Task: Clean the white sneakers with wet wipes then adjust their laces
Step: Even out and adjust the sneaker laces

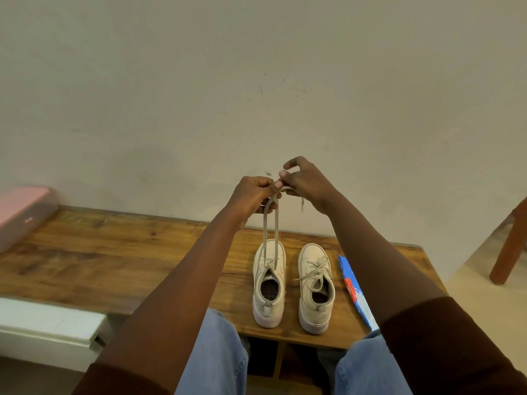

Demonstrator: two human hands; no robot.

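Stage: lace adjustment, left sneaker [269, 283]. Both sneakers stood on desk [114, 252]; right sneaker [316, 286] seen tied. Lace [271, 223] held up taut: strands gripped by curled fingers [265, 183] of left hand [251, 195], end pinched by right hand [306, 181]. Next, judged: ends evened, knot formed.

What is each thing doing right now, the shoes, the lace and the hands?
Left sneaker: upright on the table, not tied.
Lace: two strands pulled straight up from it, taut.
Right sneaker: upright beside it, laced.
Left hand: grips the lace.
Right hand: pinches the lace end.
Wipes pack: lies flat; open or sealed, cannot tell.
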